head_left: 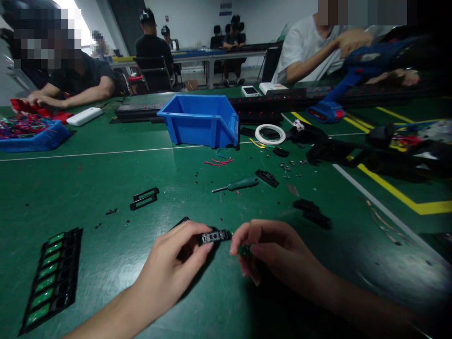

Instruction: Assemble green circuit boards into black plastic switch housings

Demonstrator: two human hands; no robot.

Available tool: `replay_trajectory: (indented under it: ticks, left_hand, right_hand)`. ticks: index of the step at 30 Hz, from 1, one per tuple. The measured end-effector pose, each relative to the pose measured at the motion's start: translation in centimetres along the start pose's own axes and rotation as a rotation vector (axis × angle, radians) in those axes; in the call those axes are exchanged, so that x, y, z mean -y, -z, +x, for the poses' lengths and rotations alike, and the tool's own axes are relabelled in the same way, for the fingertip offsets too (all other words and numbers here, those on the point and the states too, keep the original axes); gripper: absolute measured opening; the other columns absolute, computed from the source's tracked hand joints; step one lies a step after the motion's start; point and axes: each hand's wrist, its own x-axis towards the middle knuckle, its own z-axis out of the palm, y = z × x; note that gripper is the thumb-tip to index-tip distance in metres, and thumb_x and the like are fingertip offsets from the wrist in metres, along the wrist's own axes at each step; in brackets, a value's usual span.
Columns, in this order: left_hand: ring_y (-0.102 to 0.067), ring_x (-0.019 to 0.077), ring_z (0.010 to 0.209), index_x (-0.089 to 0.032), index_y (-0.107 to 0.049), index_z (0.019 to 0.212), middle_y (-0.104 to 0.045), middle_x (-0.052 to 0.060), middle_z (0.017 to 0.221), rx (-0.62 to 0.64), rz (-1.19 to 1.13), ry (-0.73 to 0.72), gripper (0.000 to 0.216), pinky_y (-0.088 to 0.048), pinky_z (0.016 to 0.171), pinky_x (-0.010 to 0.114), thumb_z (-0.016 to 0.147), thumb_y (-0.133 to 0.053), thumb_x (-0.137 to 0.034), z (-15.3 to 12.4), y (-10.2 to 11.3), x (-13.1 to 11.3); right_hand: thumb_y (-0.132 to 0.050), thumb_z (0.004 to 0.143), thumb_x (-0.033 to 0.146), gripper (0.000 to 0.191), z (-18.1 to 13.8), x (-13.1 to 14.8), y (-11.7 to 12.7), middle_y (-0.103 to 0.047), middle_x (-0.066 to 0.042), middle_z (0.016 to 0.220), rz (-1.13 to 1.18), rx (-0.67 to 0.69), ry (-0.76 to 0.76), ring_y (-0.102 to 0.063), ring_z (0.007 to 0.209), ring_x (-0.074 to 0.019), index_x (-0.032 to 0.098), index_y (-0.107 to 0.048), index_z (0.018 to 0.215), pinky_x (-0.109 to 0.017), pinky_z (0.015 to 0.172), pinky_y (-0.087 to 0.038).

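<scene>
Between thumb and forefinger my left hand (173,256) grips a small black plastic housing (215,236) with grey detail on its upper face. Just to the right, my right hand (278,249) pinches a small green circuit board (244,250), partly covered by the fingers. A small gap separates the two parts. Part of another black piece (181,221) shows behind my left hand. At the lower left lies a black tray (67,287) with a row of green boards in it. Beyond my hands rests a green-handled screwdriver (243,183).
A blue bin (197,120) stands at the back, beside a white tape roll (270,134). Black frames (144,198), black parts (312,213), red wires (219,162) and loose screws (287,165) are scattered about. A blue cordless drill (339,89) stands back right. Co-workers sit across the table.
</scene>
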Motion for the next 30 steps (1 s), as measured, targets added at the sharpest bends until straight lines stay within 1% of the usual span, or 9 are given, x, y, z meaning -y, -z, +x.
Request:
replay_trajectory:
  ticks: [4, 7, 11, 15, 18, 20, 23, 26, 30]
  left_hand:
    - [-0.061, 0.0098, 0.069, -0.024, -0.066, 0.113, -0.07, -0.001, 0.091, -0.009, -0.004, 0.013, 0.017, -0.047, 0.061, 0.021, 0.097, -0.061, -0.026, -0.3, 0.0, 0.0]
    - [-0.064, 0.0104, 0.073, -0.023, -0.066, 0.114, -0.071, 0.0, 0.093, -0.002, -0.01, 0.019, 0.017, -0.048, 0.064, 0.021, 0.098, -0.06, -0.026, -0.3, 0.1, -0.2]
    - [-0.063, 0.0108, 0.07, -0.021, -0.067, 0.113, -0.07, 0.0, 0.087, 0.034, -0.036, 0.069, 0.017, -0.047, 0.064, 0.021, 0.099, -0.059, -0.028, -0.2, 0.1, -0.3]
    - [-0.062, 0.0103, 0.071, -0.023, -0.067, 0.112, -0.069, -0.002, 0.086, 0.061, -0.058, 0.133, 0.018, -0.047, 0.065, 0.021, 0.099, -0.058, -0.03, -0.1, 0.2, -0.4]
    - [-0.062, 0.0098, 0.073, -0.024, -0.066, 0.112, -0.069, -0.003, 0.088, 0.076, -0.066, 0.144, 0.016, -0.046, 0.068, 0.02, 0.099, -0.058, -0.03, -0.1, 0.3, -0.4]
    - [-0.062, 0.0094, 0.073, -0.025, -0.066, 0.11, -0.068, -0.003, 0.086, 0.081, -0.07, 0.147, 0.015, -0.046, 0.067, 0.02, 0.099, -0.058, -0.03, -0.1, 0.3, -0.4]
    - [-0.061, 0.0088, 0.072, -0.025, -0.066, 0.11, -0.068, -0.004, 0.084, 0.076, -0.055, 0.141, 0.015, -0.045, 0.066, 0.02, 0.098, -0.059, -0.03, 0.0, 0.3, -0.4]
    - [-0.062, 0.0087, 0.073, -0.025, -0.066, 0.111, -0.068, -0.004, 0.085, 0.08, -0.037, 0.125, 0.015, -0.045, 0.067, 0.02, 0.098, -0.06, -0.03, 0.0, 0.3, -0.4]
    - [-0.063, 0.0085, 0.077, -0.026, -0.067, 0.112, -0.07, -0.004, 0.091, 0.095, -0.021, 0.091, 0.016, -0.046, 0.071, 0.02, 0.099, -0.059, -0.028, 0.1, 0.4, -0.5]
  right_hand:
    - [-0.063, 0.097, 0.025, 0.013, 0.0, 0.3, 0.0, -0.071, -0.008, 0.095, -0.022, 0.007, -0.017, -0.067, 0.067, -0.0125, 0.016, -0.069, 0.088, -0.022, 0.053, -0.052]
    - [-0.062, 0.098, 0.027, 0.013, 0.2, 0.4, -0.2, -0.072, -0.008, 0.092, 0.029, 0.025, -0.057, -0.069, 0.066, -0.0131, 0.016, -0.064, 0.091, -0.022, 0.053, -0.053]
    - [-0.061, 0.098, 0.027, 0.013, 0.7, 0.4, -0.3, -0.073, -0.007, 0.09, 0.081, 0.012, -0.097, -0.069, 0.064, -0.0129, 0.017, -0.058, 0.091, -0.022, 0.051, -0.053]
    - [-0.062, 0.098, 0.027, 0.013, 0.7, 0.5, -0.4, -0.071, -0.003, 0.081, 0.009, -0.039, -0.129, -0.065, 0.058, -0.0105, 0.017, -0.058, 0.091, -0.02, 0.048, -0.051]
    - [-0.063, 0.098, 0.031, 0.017, 0.7, 0.8, -0.5, -0.067, 0.001, 0.069, -0.103, -0.058, -0.171, -0.056, 0.049, -0.0066, 0.016, -0.06, 0.089, -0.016, 0.043, -0.045]
    - [-0.063, 0.098, 0.032, 0.019, 0.8, 0.8, -0.5, -0.066, 0.002, 0.066, -0.14, -0.062, -0.172, -0.055, 0.048, -0.0058, 0.016, -0.061, 0.089, -0.015, 0.043, -0.044]
    - [-0.065, 0.097, 0.031, 0.016, 1.0, 0.6, -0.4, -0.069, 0.0, 0.072, -0.127, -0.054, -0.148, -0.06, 0.054, -0.0073, 0.016, -0.063, 0.094, -0.017, 0.047, -0.047]
    - [-0.066, 0.096, 0.027, 0.013, 1.0, 0.2, -0.1, -0.071, -0.001, 0.076, -0.136, -0.034, -0.129, -0.064, 0.06, -0.0086, 0.016, -0.065, 0.101, -0.02, 0.055, -0.05]
    - [-0.068, 0.095, 0.026, 0.014, 1.0, 0.0, 0.2, -0.073, -0.002, 0.078, -0.183, -0.04, -0.114, -0.065, 0.065, -0.0093, 0.016, -0.069, 0.104, -0.022, 0.063, -0.051]
